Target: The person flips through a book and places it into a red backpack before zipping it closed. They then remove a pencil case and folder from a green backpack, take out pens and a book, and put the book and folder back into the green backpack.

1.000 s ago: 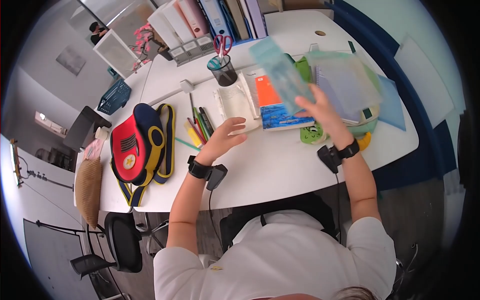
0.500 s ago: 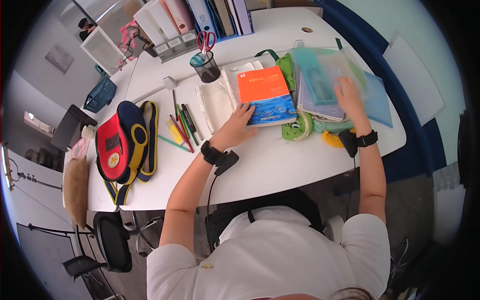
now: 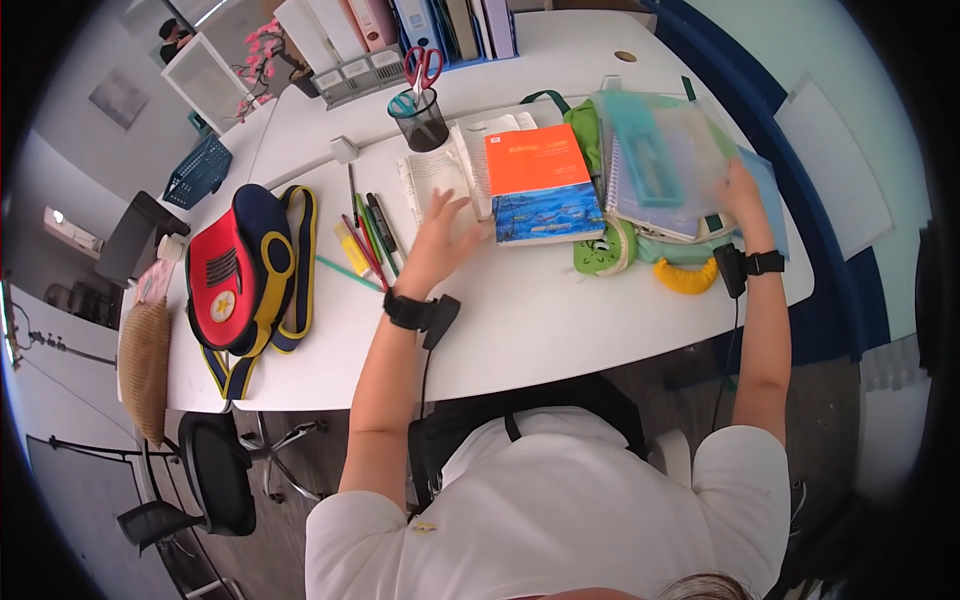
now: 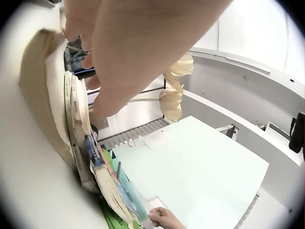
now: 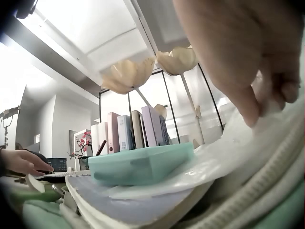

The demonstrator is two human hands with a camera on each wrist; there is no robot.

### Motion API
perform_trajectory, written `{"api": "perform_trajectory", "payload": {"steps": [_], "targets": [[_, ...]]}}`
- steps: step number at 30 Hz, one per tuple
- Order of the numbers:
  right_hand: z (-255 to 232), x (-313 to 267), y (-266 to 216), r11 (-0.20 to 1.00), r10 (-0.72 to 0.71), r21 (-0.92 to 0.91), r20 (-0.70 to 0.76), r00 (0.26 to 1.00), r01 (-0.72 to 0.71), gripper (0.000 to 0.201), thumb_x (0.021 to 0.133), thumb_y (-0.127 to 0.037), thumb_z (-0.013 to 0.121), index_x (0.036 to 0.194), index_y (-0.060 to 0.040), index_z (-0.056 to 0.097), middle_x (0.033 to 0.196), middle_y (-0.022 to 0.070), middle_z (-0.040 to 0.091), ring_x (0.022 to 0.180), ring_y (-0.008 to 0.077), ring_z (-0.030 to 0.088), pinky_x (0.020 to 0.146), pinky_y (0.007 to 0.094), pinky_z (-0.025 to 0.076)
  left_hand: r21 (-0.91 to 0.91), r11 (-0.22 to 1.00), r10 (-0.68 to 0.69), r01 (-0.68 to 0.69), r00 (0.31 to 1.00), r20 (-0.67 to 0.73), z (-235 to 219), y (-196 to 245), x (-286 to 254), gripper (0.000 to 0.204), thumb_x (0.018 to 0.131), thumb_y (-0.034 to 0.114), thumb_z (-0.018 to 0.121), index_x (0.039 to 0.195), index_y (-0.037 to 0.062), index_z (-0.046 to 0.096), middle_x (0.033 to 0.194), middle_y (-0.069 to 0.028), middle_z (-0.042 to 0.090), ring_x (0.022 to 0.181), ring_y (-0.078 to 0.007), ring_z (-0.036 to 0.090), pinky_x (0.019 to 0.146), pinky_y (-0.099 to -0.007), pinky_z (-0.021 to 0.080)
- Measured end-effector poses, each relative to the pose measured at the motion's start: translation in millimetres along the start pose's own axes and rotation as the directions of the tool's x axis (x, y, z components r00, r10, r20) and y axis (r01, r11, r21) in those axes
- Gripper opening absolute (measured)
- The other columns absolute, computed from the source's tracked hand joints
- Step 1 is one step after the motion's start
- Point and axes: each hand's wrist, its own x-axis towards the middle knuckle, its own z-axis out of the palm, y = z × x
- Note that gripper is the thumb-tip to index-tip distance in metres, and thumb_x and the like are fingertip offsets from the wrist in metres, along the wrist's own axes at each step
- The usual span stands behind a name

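Note:
My right hand (image 3: 742,200) pinches the edge of a translucent plastic sleeve (image 5: 219,164) at the right of the desk. A teal plastic box (image 5: 138,164) rests beside it on a purple spiral notebook (image 3: 625,200). My left hand (image 3: 437,245) is held with spread fingers over the lower edge of an open book (image 3: 430,180), holding nothing. To its right lies an orange and blue book (image 3: 540,165), partly over the open pages. A green pencil case with a face (image 3: 603,250) and a yellow curved handle (image 3: 687,277) stick out under the pile.
A red and navy backpack (image 3: 240,270) lies at the left, with loose pens (image 3: 375,235) beside it. Behind the books stand a mesh cup (image 3: 422,130) with scissors and a row of binders (image 3: 420,25). A blue folder (image 3: 768,185) lies at the right edge.
The teal box was carried right and down onto the notebook and let go; the right hand has shifted to the sleeve's right edge. The left hand touched the orange book, then moved off left.

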Motion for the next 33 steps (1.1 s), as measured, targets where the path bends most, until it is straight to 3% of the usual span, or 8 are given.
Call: {"api": "perform_trajectory", "payload": {"steps": [7,13,16,19,25,26,29,33], "targets": [[-66.5,3.2,-64.4,0.992,-0.029,0.114,-0.216,0.976,0.055,0.018,0.084,-0.013,0.053,0.098,-0.0016,0.051,0.077,0.0233,0.059,0.079,0.0407,0.058,0.066,0.0436,0.045,0.104,0.992,-0.082,0.075,0.995,0.064,-12.5,-29.9,-8.2,0.054,0.080,0.023,0.065,0.125,-0.0001,0.046,0.136,-0.0286,0.034,0.133,-0.0435,0.019,0.105,-0.0425,0.029],[-57.0,10.2,-19.9,0.988,0.057,-0.136,-0.073,0.996,-0.067,0.036,0.088,-0.026,0.049,0.104,0.0057,0.052,0.100,0.0288,0.058,0.097,0.0437,0.054,0.082,0.0449,0.045,0.094,0.991,-0.097,0.091,0.993,0.062,-16.3,-29.3,-8.6,0.054,0.079,0.022,0.065,0.125,-0.0010,0.046,0.135,-0.0297,0.034,0.133,-0.0411,0.022,0.104,-0.0403,0.030],[-55.7,15.5,36.0,0.867,0.468,-0.259,0.132,0.874,-0.425,0.060,0.087,-0.033,0.052,0.127,0.0102,0.039,0.119,0.0316,0.050,0.113,0.0406,0.049,0.096,0.0399,0.040,0.038,0.991,-0.127,0.126,0.991,0.042,-21.9,-35.1,-8.2,0.054,0.079,0.022,0.065,0.124,-0.0016,0.046,0.134,-0.0307,0.034,0.132,-0.0399,0.026,0.103,-0.0382,0.032],[-53.6,-20.0,52.5,0.857,0.418,-0.476,0.420,0.806,-0.196,0.059,0.080,-0.040,0.059,0.115,0.0072,0.054,0.117,0.0314,0.052,0.110,0.0393,0.052,0.092,0.0416,0.042,0.024,0.990,-0.140,0.140,0.990,0.003,-27.4,-28.5,-8.3,0.052,0.079,0.021,0.064,0.123,-0.0030,0.048,0.132,-0.0318,0.037,0.128,-0.0405,0.032,0.101,-0.0376,0.034],[-63.2,-63.2,14.3,0.890,0.430,-0.334,0.382,0.818,-0.311,0.070,0.074,-0.050,0.063,0.110,0.0099,0.057,0.112,0.0300,0.056,0.108,0.0369,0.054,0.091,0.0388,0.043,0.066,0.992,-0.100,0.103,0.994,-0.051,-28.7,-39.4,-8.2,0.050,0.080,0.021,0.063,0.121,-0.0039,0.049,0.131,-0.0288,0.040,0.126,-0.0394,0.035,0.102,-0.0379,0.033],[-66.5,-57.0,13.9,0.855,0.511,-0.385,0.508,0.693,-0.348,0.089,0.072,-0.059,0.061,0.122,0.0131,0.046,0.126,0.0300,0.047,0.119,0.0371,0.046,0.100,0.0359,0.036,0.073,0.994,-0.074,0.078,0.996,-0.058,-29.2,-39.0,-8.7,0.049,0.081,0.022,0.063,0.120,-0.0042,0.049,0.130,-0.0278,0.042,0.124,-0.0388,0.038,0.101,-0.0379,0.034],[-74.3,-65.1,1.4,0.837,0.542,-0.408,0.528,0.654,-0.364,0.095,0.069,-0.063,0.061,0.120,0.0151,0.046,0.125,0.0317,0.046,0.119,0.0379,0.046,0.099,0.0361,0.036,0.036,0.997,-0.073,0.075,0.996,-0.043,-31.0,-38.1,-8.0,0.049,0.081,0.022,0.062,0.120,-0.0043,0.050,0.129,-0.0268,0.044,0.121,-0.0377,0.042,0.099,-0.0378,0.036],[-67.5,-105.6,15.3,0.903,0.362,-0.367,0.376,0.853,-0.222,0.083,0.072,-0.062,0.058,0.115,0.0094,0.053,0.112,0.0305,0.055,0.101,0.0402,0.057,0.085,0.0411,0.045,-0.025,0.992,-0.124,0.124,0.992,0.005,-33.2,-27.6,-7.0,0.046,0.081,0.021,0.062,0.118,-0.0042,0.051,0.125,-0.0242,0.048,0.116,-0.0362,0.047,0.097,-0.0364,0.038]]}}
